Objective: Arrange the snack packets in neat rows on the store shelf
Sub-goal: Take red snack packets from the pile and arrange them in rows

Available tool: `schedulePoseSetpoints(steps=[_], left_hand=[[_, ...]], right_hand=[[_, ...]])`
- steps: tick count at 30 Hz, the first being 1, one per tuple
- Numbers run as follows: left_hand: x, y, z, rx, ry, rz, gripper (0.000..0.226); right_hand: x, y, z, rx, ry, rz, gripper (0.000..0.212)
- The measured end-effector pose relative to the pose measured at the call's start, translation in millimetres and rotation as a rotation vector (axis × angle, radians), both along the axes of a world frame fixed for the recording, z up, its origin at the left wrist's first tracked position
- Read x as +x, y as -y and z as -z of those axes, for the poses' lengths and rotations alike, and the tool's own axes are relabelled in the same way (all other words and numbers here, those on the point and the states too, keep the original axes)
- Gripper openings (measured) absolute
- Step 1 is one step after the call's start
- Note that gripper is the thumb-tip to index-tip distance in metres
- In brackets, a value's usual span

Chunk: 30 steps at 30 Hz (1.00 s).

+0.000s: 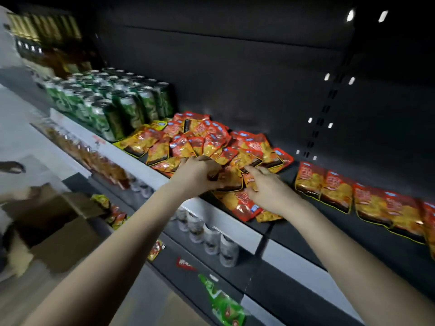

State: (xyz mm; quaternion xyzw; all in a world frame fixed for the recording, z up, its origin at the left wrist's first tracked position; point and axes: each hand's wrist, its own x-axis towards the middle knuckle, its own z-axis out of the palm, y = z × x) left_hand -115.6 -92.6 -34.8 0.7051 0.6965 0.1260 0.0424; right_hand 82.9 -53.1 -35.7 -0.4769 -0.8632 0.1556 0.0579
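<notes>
Both forearms (117, 255) come up from below toward the shelf (237, 225). Far left and low sits a blurred cardboard box (58, 231), likely where the stock came from. Above it, green cans (113, 104) stand in tight ranks on the same shelf, so my packets have to keep to their own stretch.

Just right of the cans lies the loose pile (207, 140) of red and yellow snack packets, overlapping at every angle. That is the unsorted part. My left hand (196, 174) is at the pile's front edge, fingers curled and pinching one packet (229, 178) to pull it free of the heap. My right hand (266, 189) rests just beside it over more packets, index finger stretched out. I cannot tell whether it grips anything or only steadies them.

Further right, well apart from the pile, the finished row (353, 196) lies flat and edge to edge along the shelf front. I judge this packet belongs at its near end.
</notes>
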Motion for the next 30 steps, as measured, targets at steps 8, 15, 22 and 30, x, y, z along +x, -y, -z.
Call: schedulePoseSetpoints(steps=[8,15,22,30], left_hand=[[-9.1,5.9,24.9,-0.029,-0.012,-0.026,0.071],[-8.2,0.2,25.3,0.075,0.027,0.082,0.038],[3.4,-5.3,27.6,0.089,0.095,0.034,0.018],[5.5,-11.5,17.3,0.031,0.16,0.007,0.006]], right_hand=[[-26.1,-5.6,2.5,0.224,0.126,0.092,0.054],[-26.1,-9.4,9.4,0.268,-0.026,0.076,0.03],[-11.2,-36.3,0.6,0.159,0.03,0.129,0.044],[-12.9,-40.7,4.0,0.258,-0.046,0.134,0.025]])
